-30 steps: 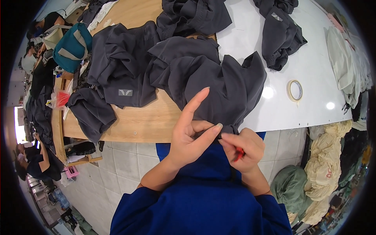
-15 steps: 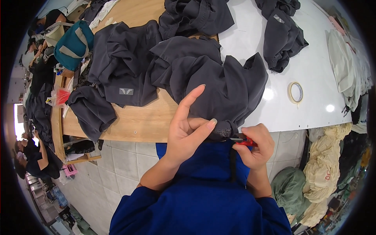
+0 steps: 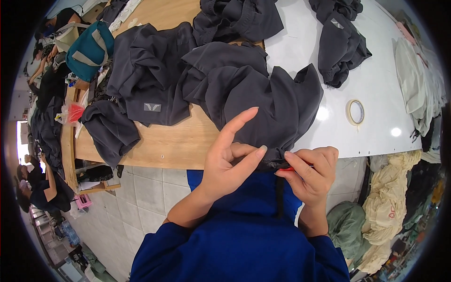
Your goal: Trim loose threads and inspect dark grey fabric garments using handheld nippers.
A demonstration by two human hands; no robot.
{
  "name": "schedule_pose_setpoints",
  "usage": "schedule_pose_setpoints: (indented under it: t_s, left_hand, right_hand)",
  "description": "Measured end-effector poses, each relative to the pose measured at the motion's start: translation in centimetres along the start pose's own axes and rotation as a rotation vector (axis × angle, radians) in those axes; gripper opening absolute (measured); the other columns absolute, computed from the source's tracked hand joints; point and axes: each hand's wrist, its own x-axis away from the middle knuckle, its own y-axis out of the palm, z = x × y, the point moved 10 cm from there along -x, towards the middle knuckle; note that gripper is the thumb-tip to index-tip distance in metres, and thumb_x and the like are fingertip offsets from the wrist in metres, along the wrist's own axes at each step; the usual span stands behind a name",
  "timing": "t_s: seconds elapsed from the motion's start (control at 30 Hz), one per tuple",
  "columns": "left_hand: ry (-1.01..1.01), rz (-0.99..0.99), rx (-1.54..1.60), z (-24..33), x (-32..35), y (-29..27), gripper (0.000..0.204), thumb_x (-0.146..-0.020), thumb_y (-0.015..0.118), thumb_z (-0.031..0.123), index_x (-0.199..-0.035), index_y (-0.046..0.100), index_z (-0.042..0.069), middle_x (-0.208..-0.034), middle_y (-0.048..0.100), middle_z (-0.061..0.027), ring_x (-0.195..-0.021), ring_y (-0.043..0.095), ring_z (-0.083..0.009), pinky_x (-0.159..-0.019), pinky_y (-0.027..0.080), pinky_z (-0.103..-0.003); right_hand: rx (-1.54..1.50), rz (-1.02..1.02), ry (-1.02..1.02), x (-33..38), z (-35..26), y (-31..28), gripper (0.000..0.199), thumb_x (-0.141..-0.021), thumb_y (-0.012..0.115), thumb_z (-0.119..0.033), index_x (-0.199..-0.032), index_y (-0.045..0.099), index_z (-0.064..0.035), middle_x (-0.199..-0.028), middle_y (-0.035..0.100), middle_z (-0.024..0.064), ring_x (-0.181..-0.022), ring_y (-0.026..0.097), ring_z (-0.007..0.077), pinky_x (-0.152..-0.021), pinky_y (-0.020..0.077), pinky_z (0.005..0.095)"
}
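Observation:
A dark grey garment lies bunched over the table's front edge, its gathered hem toward me. My left hand pinches that hem by the thumb, its index finger stretched out over the cloth. At the right end of the hem, my right hand is closed around small red-handled snips. Only slivers of red show between the fingers; the blades are hidden. The thumb and index tip of that hand touch the hem, where loose threads show.
More dark grey garments lie left and behind, another at the far right. A tape roll rests on the white tabletop. A teal bag stands at the left. Cream cloth is heaped right of me. Other people sit far left.
My right hand has turned and brought its fingertips onto the hem, and the snips' blade is now covered. My left hand has shifted slightly right along with the hem.

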Motion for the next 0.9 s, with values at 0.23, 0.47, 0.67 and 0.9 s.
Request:
schedule_pose_setpoints:
  t_s: [0.23, 0.47, 0.67, 0.9]
  left_hand:
    - [0.042, -0.029, -0.100, 0.4, -0.2, 0.2, 0.060, -0.081, 0.056, -0.008, -0.135, 0.028, -0.006, -0.072, 0.064, -0.0052, -0.061, 0.050, 0.0008, -0.056, 0.034, -0.012]
    - [0.068, -0.027, -0.166, 0.7, -0.3, 0.2, 0.058, -0.080, 0.057, -0.008, -0.133, 0.032, -0.006, -0.067, 0.061, -0.0021, -0.056, 0.044, 0.0015, -0.052, 0.029, -0.013]
    - [0.070, -0.018, -0.212, 1.0, -0.3, 0.3, 0.057, -0.079, 0.057, -0.007, -0.131, 0.035, -0.006, -0.064, 0.060, -0.0001, -0.054, 0.042, 0.0019, -0.052, 0.028, -0.014]
    - [0.074, -0.018, -0.236, 1.0, -0.2, 0.3, 0.057, -0.079, 0.058, -0.007, -0.131, 0.035, -0.006, -0.063, 0.060, 0.0012, -0.055, 0.043, 0.0022, -0.052, 0.028, -0.014]
  right_hand:
    - [0.011, -0.040, -0.024, 0.1, -0.2, 0.2, 0.036, -0.058, 0.075, -0.032, -0.090, 0.071, -0.0173, -0.074, 0.058, -0.0061, -0.064, 0.043, 0.0124, -0.064, 0.0269, 0.0288]
    - [0.035, -0.063, -0.040, 0.1, -0.4, 0.3, 0.035, -0.058, 0.074, -0.032, -0.090, 0.071, -0.0180, -0.073, 0.057, -0.0072, -0.063, 0.042, 0.0116, -0.063, 0.0261, 0.0284]
    - [0.056, -0.053, -0.054, 0.2, -0.6, 0.3, 0.034, -0.058, 0.074, -0.032, -0.089, 0.071, -0.0190, -0.072, 0.056, -0.0077, -0.063, 0.041, 0.0115, -0.063, 0.0258, 0.0284]
    - [0.062, -0.030, -0.057, 0.4, -0.8, 0.2, 0.033, -0.058, 0.074, -0.032, -0.088, 0.071, -0.0193, -0.072, 0.055, -0.0079, -0.062, 0.041, 0.0115, -0.062, 0.0260, 0.0284]
